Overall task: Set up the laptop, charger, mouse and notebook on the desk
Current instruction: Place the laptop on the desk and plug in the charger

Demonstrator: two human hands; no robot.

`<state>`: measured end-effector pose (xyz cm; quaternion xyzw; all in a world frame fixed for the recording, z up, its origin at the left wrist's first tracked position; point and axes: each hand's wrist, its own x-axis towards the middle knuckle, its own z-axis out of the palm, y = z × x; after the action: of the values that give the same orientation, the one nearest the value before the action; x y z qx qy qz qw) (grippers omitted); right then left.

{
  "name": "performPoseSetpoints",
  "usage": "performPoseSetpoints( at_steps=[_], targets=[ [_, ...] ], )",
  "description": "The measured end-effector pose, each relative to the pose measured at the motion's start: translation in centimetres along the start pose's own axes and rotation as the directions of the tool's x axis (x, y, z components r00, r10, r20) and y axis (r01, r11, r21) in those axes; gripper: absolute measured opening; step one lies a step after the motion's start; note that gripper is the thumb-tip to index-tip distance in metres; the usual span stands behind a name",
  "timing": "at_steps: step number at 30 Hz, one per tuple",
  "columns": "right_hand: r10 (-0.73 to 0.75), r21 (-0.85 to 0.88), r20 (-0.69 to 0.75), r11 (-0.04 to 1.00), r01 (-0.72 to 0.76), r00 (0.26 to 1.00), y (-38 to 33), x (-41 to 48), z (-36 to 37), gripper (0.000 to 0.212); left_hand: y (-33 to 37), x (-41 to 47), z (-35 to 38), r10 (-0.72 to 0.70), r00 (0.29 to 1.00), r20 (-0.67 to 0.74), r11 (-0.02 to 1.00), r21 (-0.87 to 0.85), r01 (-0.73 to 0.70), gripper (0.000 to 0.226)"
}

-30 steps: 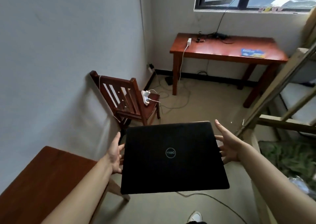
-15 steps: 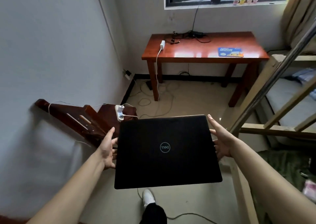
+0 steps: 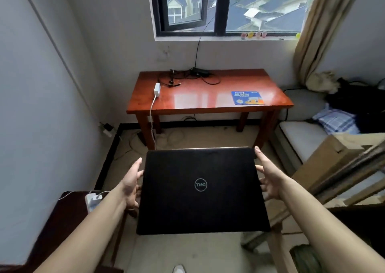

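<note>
Laptop (image 3: pixel 200 191), closed with its lid up, is level in the air in front of the person, over the floor and well short of the bench. Left hand (image 3: pixel 131 186) and right hand (image 3: pixel 270 179) carry it between them, one at each side edge. Their palms face inward and their fingers are mostly straight and spread. How far the fingers reach underneath is hidden.

It will likely handle as a stiff, fairly heavy slab with a smooth lid that could slide out of a mere side squeeze. Fingers under the base near the middle of each side would bear it better. The screen behind the lid is fragile, so nothing should press on the lid's centre, and it should land flat, not on a corner.

Farther off, the bench (image 3: pixel 198 99) stands under the window. A white plug (image 3: pixel 156 89) sits at its left. What looks like the charger (image 3: pixel 201 71) lies among black cables (image 3: pixel 187 78) at the back. A blue pad (image 3: pixel 248 98) lies at the right, with bare wood between plug and pad.
</note>
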<state>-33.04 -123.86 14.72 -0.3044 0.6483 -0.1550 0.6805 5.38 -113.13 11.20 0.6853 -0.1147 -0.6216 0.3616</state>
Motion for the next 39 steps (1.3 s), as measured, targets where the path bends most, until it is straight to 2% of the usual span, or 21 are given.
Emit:
performPoseSetpoints(
  at_steps=[5,9,13,16,21,24,28,30,33,35,37,39],
  targets=[
    [0.008,0.076,-0.052,0.997,-0.004,0.999,-8.0,5.2,-1.5,0.081,10.8,5.8,3.8,0.02,0.999,0.032,0.996,0.085,-0.023,0.058],
    [0.019,0.091,-0.092,0.996,-0.01,0.996,-14.2,11.6,-3.4,0.089,17.4,12.1,7.1,-0.007,0.998,0.056,0.994,0.113,0.001,0.068],
    [0.002,0.115,-0.058,0.993,0.004,0.998,-21.3,18.8,-5.2,0.084,23.8,19.2,11.4,-0.018,1.0,-0.004,0.996,0.09,0.018,0.067],
    [0.01,0.124,-0.037,0.992,-0.005,0.999,-26.9,23.5,-6.6,0.092,28.3,23.5,14.1,-0.034,0.997,-0.069,0.998,0.058,0.038,0.066],
    [-0.056,0.041,-0.02,0.998,0.056,0.998,-36.6,29.2,-8.1,0.08,35.2,28.5,16.9,-0.038,0.993,-0.111,0.998,0.042,0.043,0.078],
    [-0.047,0.003,-0.028,0.999,0.047,0.999,-40.9,32.8,-8.0,0.08,38.3,31.4,18.0,-0.062,0.988,-0.143,0.998,0.011,0.064,0.08],
    [0.004,-0.022,-0.054,1.0,-0.005,0.999,-45.7,38.5,-7.7,0.08,42.7,36.6,18.6,-0.085,0.984,-0.159,0.996,0.003,0.087,0.082],
    [0.063,0.002,-0.045,0.998,-0.063,0.997,-47.6,41.7,-6.8,0.076,44.7,39.8,18.6,-0.108,0.981,-0.162,0.994,0.014,0.112,0.077],
    [0.143,0.025,0.001,0.989,-0.143,0.99,-50.3,46.2,-5.0,0.082,47.6,44.9,18.4,-0.144,0.977,-0.154,0.988,0.028,0.15,0.066],
    [0.164,0.016,-0.039,0.986,-0.163,0.986,-52.1,49.2,-3.8,0.079,49.9,48.3,18.0,-0.177,0.973,-0.149,0.982,0.039,0.184,0.064],
    [0.199,-0.014,-0.114,0.979,-0.201,0.973,-54.0,52.3,-2.7,0.073,52.3,51.4,17.6,-0.219,0.967,-0.133,0.972,0.063,0.228,0.068],
    [0.257,-0.008,-0.123,0.965,-0.26,0.958,-55.5,55.0,-1.6,0.076,54.3,54.2,17.2,-0.263,0.957,-0.124,0.96,0.065,0.272,0.077]
  ],
)
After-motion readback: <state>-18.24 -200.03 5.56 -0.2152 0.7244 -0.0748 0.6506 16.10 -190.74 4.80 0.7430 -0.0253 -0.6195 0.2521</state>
